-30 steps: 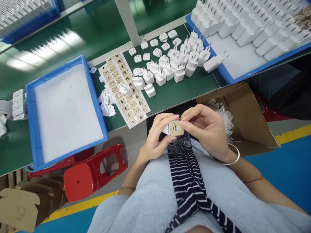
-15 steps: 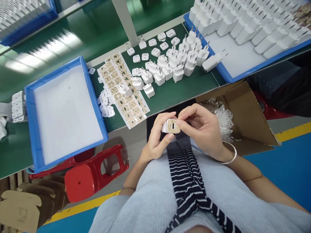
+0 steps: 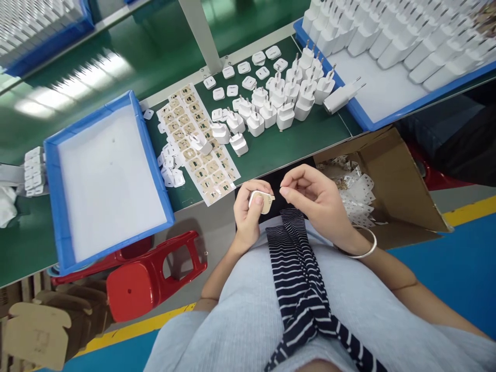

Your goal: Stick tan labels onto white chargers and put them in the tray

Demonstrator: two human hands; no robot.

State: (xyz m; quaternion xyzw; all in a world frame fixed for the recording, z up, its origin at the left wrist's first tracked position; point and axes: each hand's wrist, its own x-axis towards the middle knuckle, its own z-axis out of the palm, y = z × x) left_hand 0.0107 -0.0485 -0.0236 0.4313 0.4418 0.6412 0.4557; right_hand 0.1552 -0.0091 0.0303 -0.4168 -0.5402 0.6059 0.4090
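Observation:
My left hand [image 3: 248, 214] is closed around a white phone charger [image 3: 267, 203]. A tan adhesive sticker covers the charger's end face, and my left thumb presses on it, hiding the ports. A small tab of the sticker sticks out at the right edge. Just to the right, apart from the charger, my right hand [image 3: 315, 199] makes a pinch with thumb and forefinger. Whether anything tiny is between those fingertips cannot be seen. Beyond the hands, a sheet of tan stickers [image 3: 203, 160] lies on the green bench, with one loose charger [image 3: 200, 143] on top.
Several chargers [image 3: 256, 124] stand prongs-up beside scattered white caps [image 3: 232, 91]. A blue tray [image 3: 134, 139] with a white liner is at left; another blue tray [image 3: 362, 121] at right holds rows of chargers. Below are a cardboard box [image 3: 418, 191] of used backing and a red stool [image 3: 132, 289].
My right hand has come off the sticker on the charger and now sits slightly to the right. The left hand has turned the charger and moved its thumb over the face.

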